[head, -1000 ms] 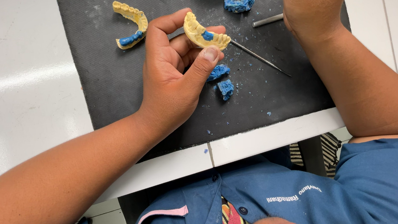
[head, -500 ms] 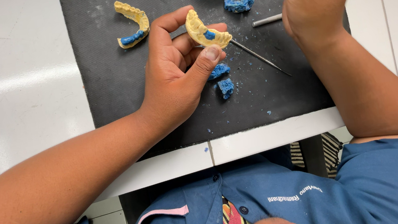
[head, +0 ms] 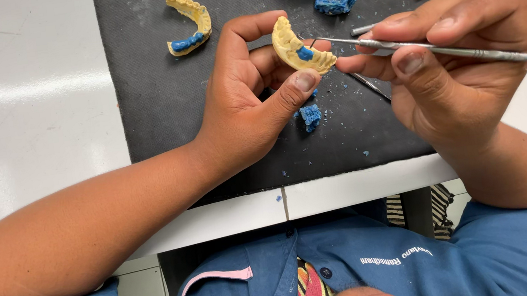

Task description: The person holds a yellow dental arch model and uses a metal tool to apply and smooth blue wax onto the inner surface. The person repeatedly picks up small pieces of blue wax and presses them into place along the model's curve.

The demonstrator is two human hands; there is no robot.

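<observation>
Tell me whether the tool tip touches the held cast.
Cannot tell. In the head view the tool tip reaches the cast near its blue patch, but contact isn't plainly visible.

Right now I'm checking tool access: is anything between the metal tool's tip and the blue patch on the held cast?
Nothing visible: the metal tool in the right hand reaches the held cast unobstructed.

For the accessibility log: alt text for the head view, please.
The left hand holds a yellow dental cast bearing blue wax, while the right hand points a thin metal instrument at it, above a black mat.
</observation>
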